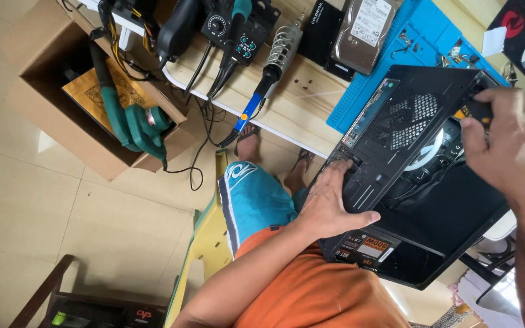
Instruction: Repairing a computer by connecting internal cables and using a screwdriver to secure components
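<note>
Your left hand (332, 203) lies flat, fingers spread, on the back panel of the black computer case (414, 176), gripping nothing. The case sits tilted at the edge of the surface (299, 103), partly on a blue mat (414, 42). Your right hand (502, 143) reaches into the case with its grip closed on a small black and yellow part (474, 111).

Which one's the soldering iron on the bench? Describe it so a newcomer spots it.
Start at the pale wooden bench, left of the blue mat. The soldering iron sits in a coiled metal spring holder, pointing toward the bench's near edge. Unlike the black gear beside it, its black grip ends in a blue handle with a yellow band.
</note>
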